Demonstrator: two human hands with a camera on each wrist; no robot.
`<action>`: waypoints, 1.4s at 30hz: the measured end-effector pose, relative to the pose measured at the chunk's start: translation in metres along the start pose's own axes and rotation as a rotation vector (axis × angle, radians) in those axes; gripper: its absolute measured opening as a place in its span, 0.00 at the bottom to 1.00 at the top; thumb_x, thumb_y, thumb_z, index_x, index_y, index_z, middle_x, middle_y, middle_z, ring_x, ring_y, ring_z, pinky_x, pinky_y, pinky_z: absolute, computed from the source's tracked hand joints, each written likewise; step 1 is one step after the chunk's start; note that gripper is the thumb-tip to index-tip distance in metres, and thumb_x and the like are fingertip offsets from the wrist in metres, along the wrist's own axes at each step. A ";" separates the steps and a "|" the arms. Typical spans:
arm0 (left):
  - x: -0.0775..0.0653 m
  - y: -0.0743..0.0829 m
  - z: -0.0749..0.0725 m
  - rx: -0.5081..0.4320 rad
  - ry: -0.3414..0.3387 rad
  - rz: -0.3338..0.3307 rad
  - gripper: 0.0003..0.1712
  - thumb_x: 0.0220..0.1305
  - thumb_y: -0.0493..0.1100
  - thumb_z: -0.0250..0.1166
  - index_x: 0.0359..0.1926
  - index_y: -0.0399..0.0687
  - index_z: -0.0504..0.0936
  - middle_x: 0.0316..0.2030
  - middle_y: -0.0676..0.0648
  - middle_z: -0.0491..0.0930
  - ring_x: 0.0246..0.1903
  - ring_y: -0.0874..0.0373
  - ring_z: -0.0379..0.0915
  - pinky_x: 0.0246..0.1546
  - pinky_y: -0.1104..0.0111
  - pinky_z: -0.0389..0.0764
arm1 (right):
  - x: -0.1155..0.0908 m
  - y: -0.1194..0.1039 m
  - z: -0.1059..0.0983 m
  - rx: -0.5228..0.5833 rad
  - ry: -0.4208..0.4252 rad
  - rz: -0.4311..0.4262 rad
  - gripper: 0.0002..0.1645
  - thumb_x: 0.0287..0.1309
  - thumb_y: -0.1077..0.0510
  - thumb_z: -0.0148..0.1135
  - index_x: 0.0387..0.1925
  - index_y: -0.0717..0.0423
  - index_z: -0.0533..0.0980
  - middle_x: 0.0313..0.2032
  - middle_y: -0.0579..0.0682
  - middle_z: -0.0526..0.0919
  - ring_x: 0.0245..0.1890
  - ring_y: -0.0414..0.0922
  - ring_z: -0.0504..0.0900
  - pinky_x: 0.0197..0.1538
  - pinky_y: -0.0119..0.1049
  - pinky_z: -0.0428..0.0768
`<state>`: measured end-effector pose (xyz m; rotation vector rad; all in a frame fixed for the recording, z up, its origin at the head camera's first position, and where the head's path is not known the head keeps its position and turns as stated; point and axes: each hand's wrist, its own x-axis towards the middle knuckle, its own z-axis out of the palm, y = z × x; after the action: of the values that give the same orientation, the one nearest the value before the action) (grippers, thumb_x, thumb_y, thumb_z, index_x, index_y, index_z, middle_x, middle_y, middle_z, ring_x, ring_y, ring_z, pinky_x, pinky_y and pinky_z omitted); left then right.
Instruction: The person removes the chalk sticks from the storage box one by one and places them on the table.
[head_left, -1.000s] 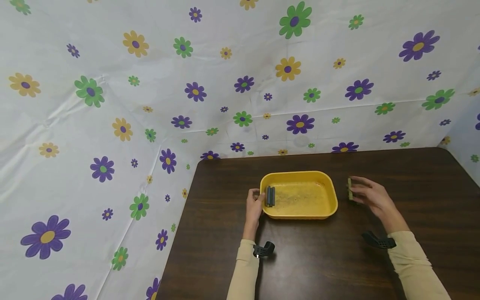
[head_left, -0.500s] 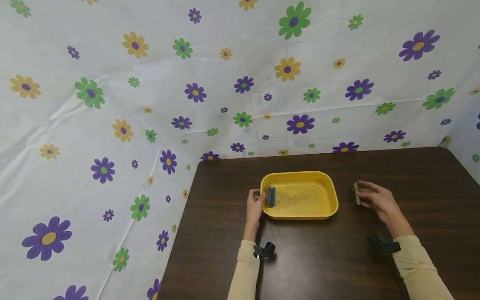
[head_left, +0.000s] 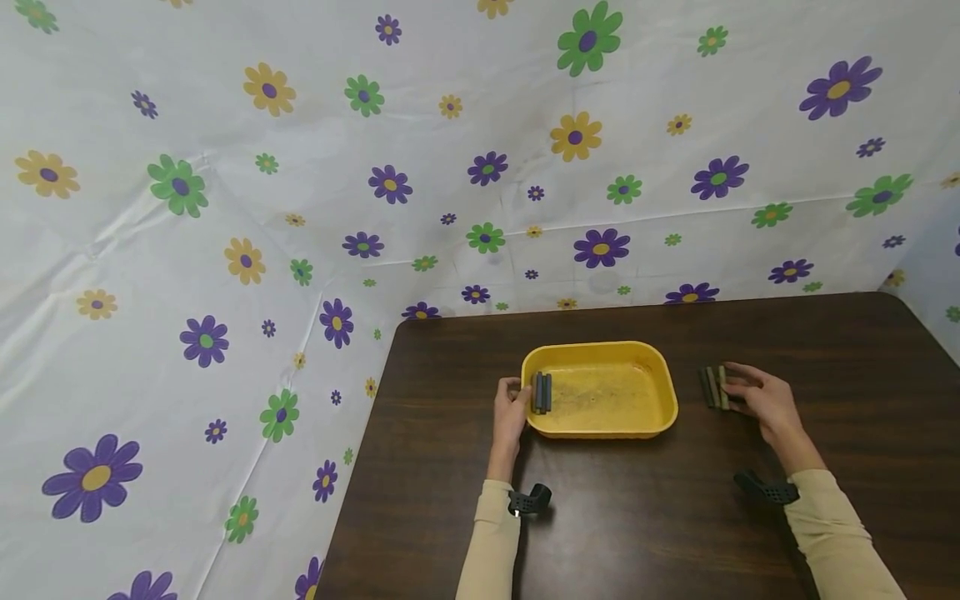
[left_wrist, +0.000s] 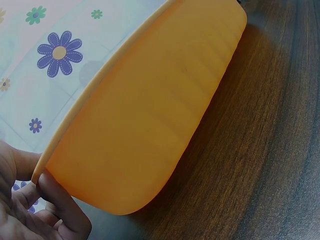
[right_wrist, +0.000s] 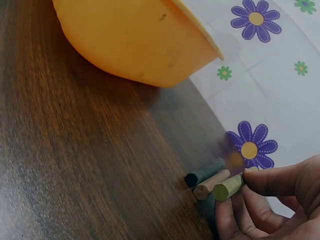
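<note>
My left hand (head_left: pixel 508 417) grips the left rim of a yellow plastic tub (head_left: pixel 592 434), thumb on one side and fingers on the other in the left wrist view. Several dark grey sticks (head_left: pixel 542 393) lie side by side at the tub's left end. To the right of the tub, my right hand (head_left: pixel 767 407) pinches an olive-green chalk-like stick (right_wrist: pixel 228 189) between thumb and fingers. Right beside it, a brownish stick (right_wrist: pixel 209 186) and a dark teal stick (right_wrist: pixel 204 173) lie parallel on the table.
The dark brown wooden table (head_left: pixel 622 508) reaches back to a white sheet with printed flowers (head_left: pixel 450 150). A black wrist strap (head_left: pixel 529 500) shows at the left sleeve, another strap (head_left: pixel 767 488) at the right.
My right hand has moved a little right and toward me with the olive-green stick, and the two sticks on its left now show clearly. The left hand stays on the rim.
</note>
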<state>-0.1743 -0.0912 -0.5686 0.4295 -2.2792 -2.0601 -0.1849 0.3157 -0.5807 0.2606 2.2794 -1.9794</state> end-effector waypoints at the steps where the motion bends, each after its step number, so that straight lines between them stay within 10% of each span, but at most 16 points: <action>1: 0.000 0.000 0.000 0.001 0.000 0.000 0.14 0.76 0.43 0.61 0.57 0.41 0.75 0.33 0.42 0.73 0.19 0.59 0.62 0.21 0.68 0.66 | 0.001 0.000 0.000 -0.007 0.003 0.002 0.33 0.74 0.63 0.59 0.75 0.67 0.64 0.36 0.22 0.78 0.36 0.23 0.80 0.40 0.30 0.84; 8: 0.000 0.000 0.000 -0.003 0.006 0.003 0.14 0.77 0.43 0.61 0.56 0.41 0.75 0.33 0.40 0.73 0.19 0.59 0.61 0.21 0.68 0.65 | 0.004 -0.001 0.000 -0.161 0.042 -0.014 0.33 0.74 0.63 0.58 0.71 0.77 0.62 0.42 0.44 0.86 0.35 0.22 0.76 0.37 0.28 0.83; 14: -0.001 0.002 0.000 -0.008 -0.005 -0.006 0.14 0.77 0.42 0.60 0.58 0.40 0.75 0.35 0.38 0.75 0.19 0.59 0.62 0.21 0.67 0.66 | 0.005 -0.001 0.004 -0.358 0.079 -0.014 0.29 0.74 0.62 0.57 0.68 0.76 0.66 0.58 0.76 0.77 0.52 0.61 0.80 0.42 0.36 0.81; 20: -0.002 0.003 0.000 -0.010 -0.008 -0.004 0.14 0.77 0.42 0.60 0.58 0.40 0.75 0.35 0.38 0.75 0.19 0.59 0.62 0.22 0.67 0.66 | 0.004 -0.004 0.010 -0.403 0.115 -0.028 0.28 0.73 0.63 0.58 0.67 0.76 0.67 0.57 0.77 0.76 0.60 0.76 0.69 0.57 0.68 0.71; 42: 0.000 0.000 0.000 -0.005 0.008 -0.006 0.14 0.77 0.41 0.61 0.57 0.40 0.74 0.33 0.41 0.73 0.20 0.59 0.63 0.22 0.68 0.66 | 0.004 -0.007 0.016 -0.341 0.182 0.017 0.32 0.75 0.57 0.57 0.70 0.75 0.65 0.55 0.74 0.80 0.64 0.74 0.67 0.63 0.69 0.66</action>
<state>-0.1747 -0.0909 -0.5685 0.4446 -2.2702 -2.0633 -0.1904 0.2996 -0.5772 0.4388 2.6650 -1.5779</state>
